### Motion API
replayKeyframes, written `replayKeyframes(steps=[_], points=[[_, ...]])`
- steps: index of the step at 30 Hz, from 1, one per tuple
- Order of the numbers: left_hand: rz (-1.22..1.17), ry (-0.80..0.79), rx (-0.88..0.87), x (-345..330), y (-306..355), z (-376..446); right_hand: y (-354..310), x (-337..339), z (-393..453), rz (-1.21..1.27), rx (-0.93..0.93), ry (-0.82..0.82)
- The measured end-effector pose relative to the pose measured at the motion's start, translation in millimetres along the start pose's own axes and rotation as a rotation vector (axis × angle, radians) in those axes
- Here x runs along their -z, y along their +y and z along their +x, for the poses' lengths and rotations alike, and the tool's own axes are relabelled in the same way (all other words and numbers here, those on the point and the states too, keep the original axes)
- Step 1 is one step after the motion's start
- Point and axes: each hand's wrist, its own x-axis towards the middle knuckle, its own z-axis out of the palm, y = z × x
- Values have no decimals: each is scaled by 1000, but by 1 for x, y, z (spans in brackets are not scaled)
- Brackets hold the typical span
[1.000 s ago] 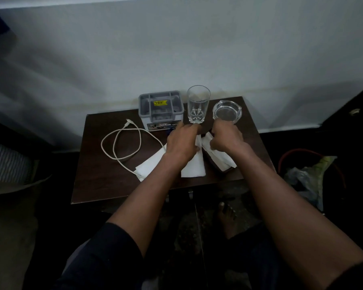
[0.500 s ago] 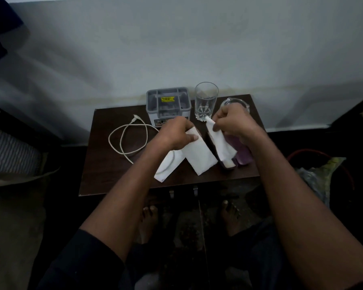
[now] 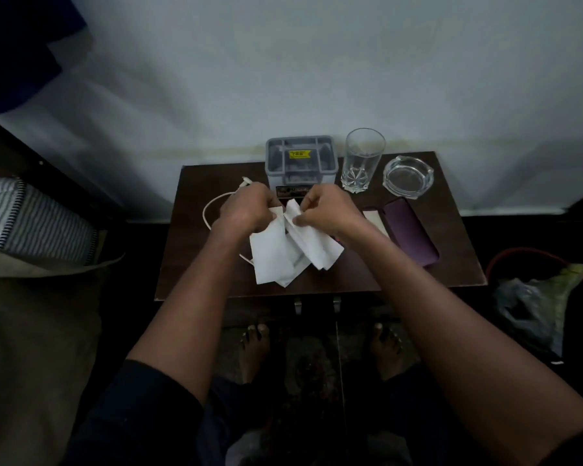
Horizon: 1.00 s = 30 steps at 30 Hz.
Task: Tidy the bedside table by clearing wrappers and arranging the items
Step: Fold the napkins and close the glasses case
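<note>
Over the middle of the dark wooden bedside table (image 3: 458,264), both hands hold white paper wrappers up off the top. My left hand (image 3: 246,208) pinches the upper edge of one white wrapper (image 3: 271,255). My right hand (image 3: 322,210) grips a second, creased white wrapper (image 3: 317,245), and the two sheets hang touching each other. A white charging cable (image 3: 212,205) loops on the table behind my left hand, partly hidden.
At the back stand a grey compartment organiser (image 3: 300,159), a clear drinking glass (image 3: 362,159) and a glass ashtray (image 3: 408,176). A purple phone-like case (image 3: 409,235) lies on the right. A plastic bag (image 3: 535,304) sits on the floor right; bedding (image 3: 31,227) left.
Both hands have lifted the wrappers off the table and brought them together at the centre. The purple case, earlier under the right wrapper, now lies uncovered.
</note>
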Motion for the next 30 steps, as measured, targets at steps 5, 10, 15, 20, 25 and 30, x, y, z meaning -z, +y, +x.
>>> replayKeyframes(steps=[5,10,15,20,25,30], points=[[225,309,-46,-13,14,-5,2,8,4,-14,-30,7],[12,303,-159,-22,33,-6,13,35,12,-12,-90,192],[-60,113,-168,-28,52,-6,24,41,9,-249,-156,94],[-35,118,-121,-28,63,-4,29,28,7,-353,-109,37],[-21,164,-84,-28,71,-3,29,30,6,-359,-100,73],[-113,241,-138,-33,84,-4,34,66,8,-186,-139,55]])
